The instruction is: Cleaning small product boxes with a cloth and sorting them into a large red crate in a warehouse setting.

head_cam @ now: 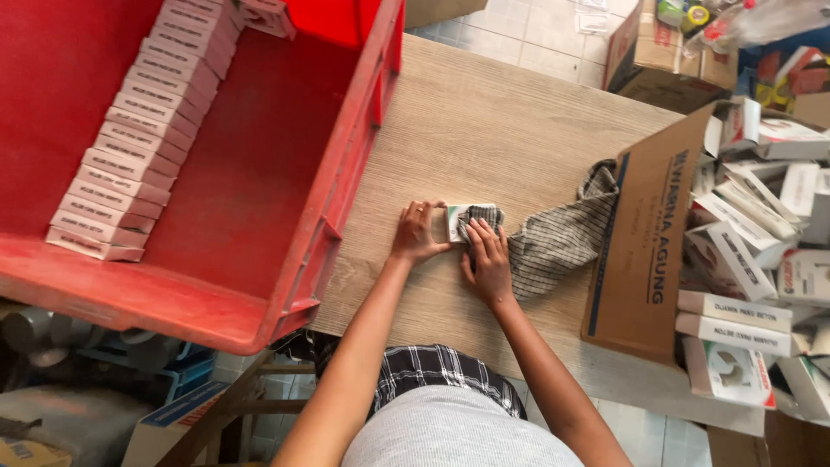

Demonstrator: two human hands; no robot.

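Note:
A small white box [456, 218] lies on the wooden table [484, 121] in front of me. My left hand [417, 232] grips its left end, a ring on one finger. My right hand [488, 258] presses a grey checked cloth [562, 233] onto the box's right side, with the cloth bunched under my fingers. The rest of the cloth trails to the right, up to the cardboard box.
A big red plastic crate [337, 173] at left holds a row of several small white boxes [138, 138] on edge. An open cardboard box [644, 233] at right is full of jumbled white boxes [743, 259]. More cartons stand on the tiled floor beyond.

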